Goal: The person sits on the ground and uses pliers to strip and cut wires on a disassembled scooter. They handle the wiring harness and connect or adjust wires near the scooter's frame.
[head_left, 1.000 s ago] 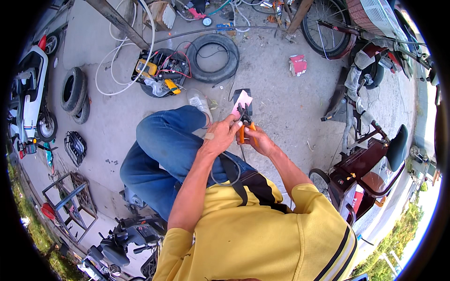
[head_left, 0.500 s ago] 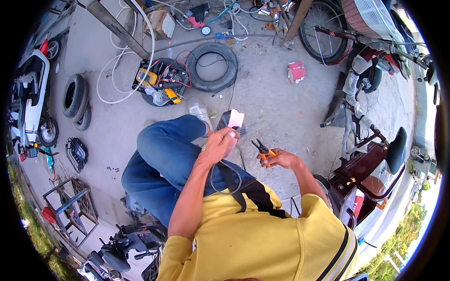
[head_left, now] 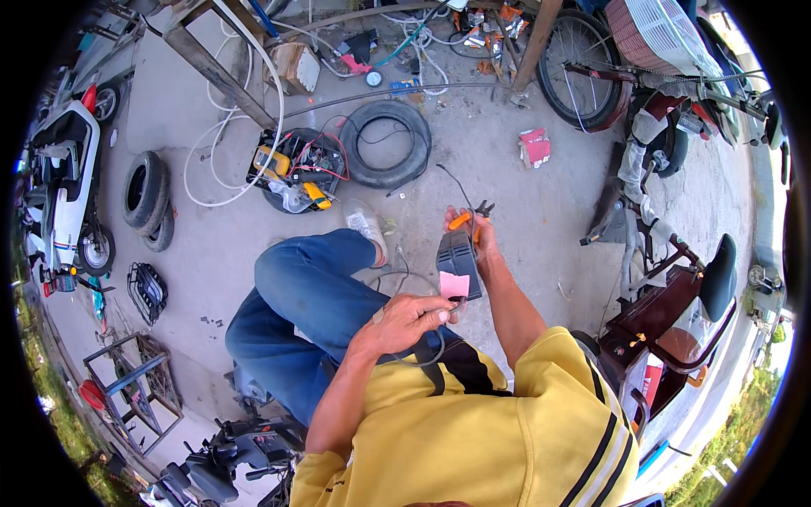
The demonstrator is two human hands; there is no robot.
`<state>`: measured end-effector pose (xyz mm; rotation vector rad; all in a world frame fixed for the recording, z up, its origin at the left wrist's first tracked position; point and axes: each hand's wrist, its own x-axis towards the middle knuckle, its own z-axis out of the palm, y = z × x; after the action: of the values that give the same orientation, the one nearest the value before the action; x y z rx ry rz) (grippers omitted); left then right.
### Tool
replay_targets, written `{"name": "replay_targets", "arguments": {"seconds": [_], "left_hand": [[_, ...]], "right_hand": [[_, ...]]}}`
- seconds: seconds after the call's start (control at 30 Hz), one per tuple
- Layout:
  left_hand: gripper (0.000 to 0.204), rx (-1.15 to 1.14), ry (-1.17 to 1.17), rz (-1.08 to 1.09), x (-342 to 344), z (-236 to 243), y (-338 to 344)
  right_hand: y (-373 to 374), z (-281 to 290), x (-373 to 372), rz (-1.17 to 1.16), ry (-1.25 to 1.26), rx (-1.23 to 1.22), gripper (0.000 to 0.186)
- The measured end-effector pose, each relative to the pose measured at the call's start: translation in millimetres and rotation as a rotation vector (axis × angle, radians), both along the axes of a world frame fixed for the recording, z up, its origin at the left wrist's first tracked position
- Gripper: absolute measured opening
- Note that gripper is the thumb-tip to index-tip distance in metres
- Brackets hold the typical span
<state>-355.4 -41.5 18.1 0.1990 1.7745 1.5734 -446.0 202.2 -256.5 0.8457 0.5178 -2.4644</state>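
The orange-handled pliers (head_left: 459,221) are gripped in the right hand (head_left: 486,237), beside the far end of the dark box (head_left: 456,252), perhaps so that they are kept ready. The box is held between both hands, above the floor (head_left: 541,198). Its near end, partly covered by a pink sheet (head_left: 454,285), is pinched by the left hand (head_left: 407,323), seemingly for steadiness; whether the sheet is pinched too cannot be told.

Reference: flat tire (head_left: 420,145), quantity one. Left of it: two further tires (head_left: 152,190), one black basket (head_left: 147,292). Right: one red carton (head_left: 534,148). Toward the person: one left hand (head_left: 412,323), one right hand (head_left: 483,240), one pair of orange-handled pliers (head_left: 460,221), one dark case (head_left: 454,253), one pink slip (head_left: 454,286).
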Motion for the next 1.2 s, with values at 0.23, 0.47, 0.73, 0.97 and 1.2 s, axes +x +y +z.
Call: {"name": "replay_targets", "arguments": {"seconds": [0.23,0.47,0.73,0.97,1.2], "left_hand": [[0.029,-0.156,0.040,-0.036,-2,-8,-14],[0.034,-0.411,0.230,0.040,-10,-47,2],[0.064,-0.474,0.786,0.341,-48,-26,8],[0.049,-0.685,0.878,0.056,-72,-42,10],[0.022,-0.650,0.431,0.017,-52,-39,19]], "right_hand": [[70,64,-67,-0.090,0.203,0.043,0.020],[60,187,-91,0.227,0.433,0.535,0.018],[-3,218,-52,0.785,0.770,1.289,0.019],[-24,211,-8,0.784,0.731,1.225,0.019],[-4,162,25,0.357,0.487,0.722,0.032]]}}
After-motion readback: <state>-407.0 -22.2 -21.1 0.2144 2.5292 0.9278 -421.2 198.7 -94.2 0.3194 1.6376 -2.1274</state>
